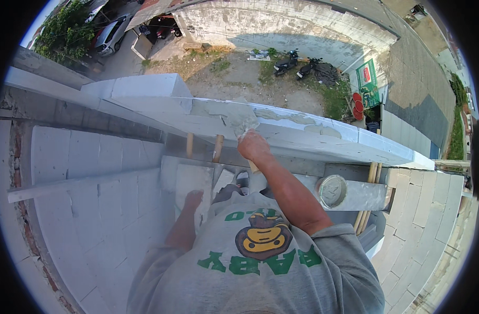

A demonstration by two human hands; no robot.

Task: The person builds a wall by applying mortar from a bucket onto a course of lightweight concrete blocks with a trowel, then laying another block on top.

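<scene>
My right hand (255,146) is wrapped round a trowel (243,119), and the end of its pale handle shows below my fist. The blade lies at the top of a white block wall (302,135), where grey wet mortar (286,115) is spread unevenly along the upper face. Just left of the blade, a white block (150,90) sits one course higher on the wall. Lower down, my left hand (193,199) is at the edge of a pale grey slab or block (197,180); its fingers are too unclear to show a grip.
A round bucket of mortar (332,191) stands on a grey plank (365,195) at the right. Bamboo poles (218,148) stick out beside the wall. Block walls rise left (98,196) and right (422,209). Beyond and below lies a yard with parked motorbikes (286,64).
</scene>
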